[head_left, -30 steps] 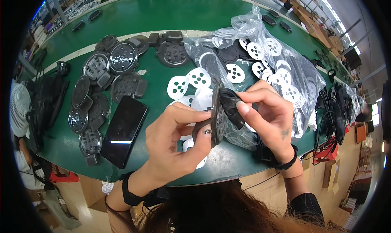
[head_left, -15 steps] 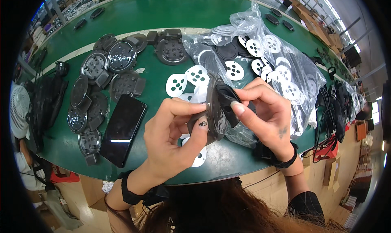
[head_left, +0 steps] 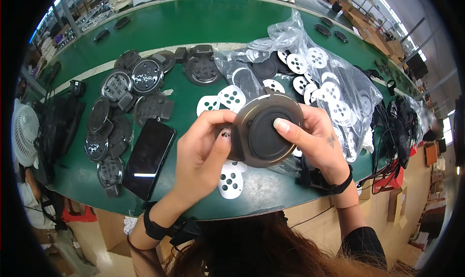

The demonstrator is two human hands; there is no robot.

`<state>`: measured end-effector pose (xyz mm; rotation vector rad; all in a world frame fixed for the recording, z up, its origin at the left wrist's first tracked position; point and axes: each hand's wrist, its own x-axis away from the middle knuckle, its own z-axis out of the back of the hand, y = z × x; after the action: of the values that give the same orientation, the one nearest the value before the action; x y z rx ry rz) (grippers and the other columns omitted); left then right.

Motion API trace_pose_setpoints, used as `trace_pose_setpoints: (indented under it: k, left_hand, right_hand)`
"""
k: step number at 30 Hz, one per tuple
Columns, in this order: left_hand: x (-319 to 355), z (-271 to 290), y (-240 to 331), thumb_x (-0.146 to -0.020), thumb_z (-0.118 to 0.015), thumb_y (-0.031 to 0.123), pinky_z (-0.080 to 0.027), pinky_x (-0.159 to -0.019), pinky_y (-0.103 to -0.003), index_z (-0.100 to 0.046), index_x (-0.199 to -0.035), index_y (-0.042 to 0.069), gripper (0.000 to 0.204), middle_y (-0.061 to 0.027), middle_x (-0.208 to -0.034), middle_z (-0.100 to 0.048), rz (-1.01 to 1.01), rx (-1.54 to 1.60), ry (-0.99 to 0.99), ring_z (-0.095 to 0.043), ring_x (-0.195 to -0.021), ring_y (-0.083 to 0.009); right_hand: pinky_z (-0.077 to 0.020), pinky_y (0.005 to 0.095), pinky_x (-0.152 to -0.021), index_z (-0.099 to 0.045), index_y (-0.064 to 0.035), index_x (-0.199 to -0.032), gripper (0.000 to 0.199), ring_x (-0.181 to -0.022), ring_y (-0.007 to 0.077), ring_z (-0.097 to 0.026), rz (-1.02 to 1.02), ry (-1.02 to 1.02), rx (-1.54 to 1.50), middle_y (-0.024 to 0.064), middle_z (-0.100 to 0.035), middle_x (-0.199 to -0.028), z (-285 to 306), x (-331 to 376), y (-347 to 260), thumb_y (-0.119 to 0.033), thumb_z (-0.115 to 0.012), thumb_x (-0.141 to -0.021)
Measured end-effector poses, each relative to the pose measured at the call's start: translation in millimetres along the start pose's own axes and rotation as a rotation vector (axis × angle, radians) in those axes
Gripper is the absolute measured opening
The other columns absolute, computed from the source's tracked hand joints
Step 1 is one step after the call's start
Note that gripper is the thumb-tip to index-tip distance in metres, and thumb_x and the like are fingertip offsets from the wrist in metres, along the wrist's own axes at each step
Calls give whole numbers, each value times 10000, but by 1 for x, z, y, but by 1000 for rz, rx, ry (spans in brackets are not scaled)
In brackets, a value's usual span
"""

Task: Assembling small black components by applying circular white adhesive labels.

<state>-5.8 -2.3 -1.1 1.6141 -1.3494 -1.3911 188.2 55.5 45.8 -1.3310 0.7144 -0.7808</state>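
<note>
Both my hands hold one round dark disc part with a black centre pad, face up over the green table's near edge. My left hand grips its left rim, thumb on the side. My right hand holds the right rim, with a finger pressing on the black centre. White round stickers with holes lie on the table just below the part. More of them lie beyond it.
A clear plastic bag of white and black discs lies to the right. A pile of dark round parts sits at left, next to a black phone. A white fan stands at the far left, black cables at right.
The disc part was held edge-on between my hands; now it is turned flat, face toward me, with my right finger on its centre.
</note>
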Motion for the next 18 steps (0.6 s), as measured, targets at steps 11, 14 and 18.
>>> trace_pose_setpoints:
  k: [11,14,18]
  left_hand:
    - [32,10,65,-813,-497,280,-422,-833,-453,-454,-1148,-54,475,-190,-1160,-457,-629,-472,-11,-488,-1050,-303]
    - [42,2,78,-817,-487,275,-419,-814,-444,-459,-1121,-47,443,-183,-1137,-460,-696,-274,-93,-490,-1031,-298]
    - [54,-8,94,-822,-473,267,-414,-789,-432,-465,-1085,-37,402,-175,-1107,-464,-768,-18,-197,-492,-1005,-291]
  right_hand:
    - [-522,229,-652,-552,19,-1090,326,-783,91,-607,-77,109,-282,60,-625,-930,10,-8,10,-213,-589,-865]
    - [-512,227,-658,-564,23,-1081,322,-785,89,-600,-28,83,-196,61,-628,-930,11,-6,9,-211,-593,-863]
    - [-512,234,-665,-562,35,-1084,334,-789,96,-601,-4,82,-182,68,-629,-935,8,-7,13,-211,-594,-860]
